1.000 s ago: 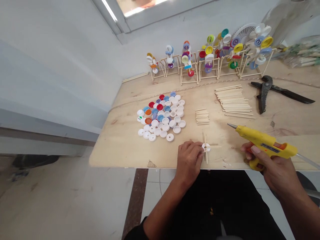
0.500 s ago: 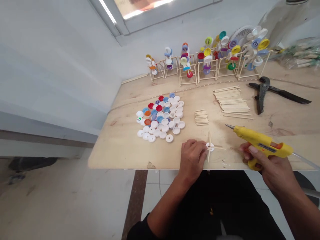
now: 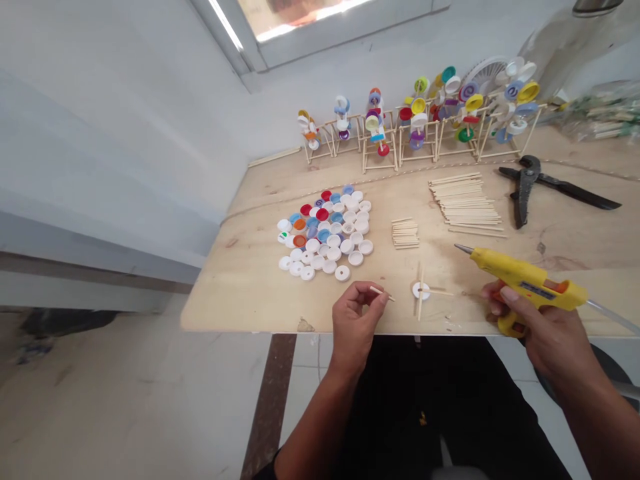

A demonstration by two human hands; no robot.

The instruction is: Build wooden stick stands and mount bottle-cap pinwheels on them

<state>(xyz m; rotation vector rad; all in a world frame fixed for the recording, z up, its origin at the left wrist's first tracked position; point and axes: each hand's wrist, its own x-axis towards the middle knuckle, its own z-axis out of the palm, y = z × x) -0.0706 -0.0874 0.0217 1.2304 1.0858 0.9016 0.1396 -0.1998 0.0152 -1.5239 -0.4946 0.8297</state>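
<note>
My left hand (image 3: 356, 317) pinches a short wooden stick (image 3: 383, 293) just above the near edge of the plywood table (image 3: 250, 280). To its right lies a white bottle cap with thin sticks crossed on it (image 3: 421, 291), untouched. My right hand (image 3: 537, 330) grips a yellow glue gun (image 3: 523, 280), its metal nozzle pointing left, a little above and to the right of the cap.
A cluster of white, blue, red and orange bottle caps (image 3: 327, 233) lies left of centre. A small stack of short sticks (image 3: 405, 233) and a larger pile of long sticks (image 3: 467, 203) lie behind. Black pliers (image 3: 543, 183) rest at right. Stick-and-cap models (image 3: 420, 117) line the back wall.
My left hand has let go of the cap with crossed sticks and drawn back to the left, now pinching a short stick. The glue gun has barely moved.
</note>
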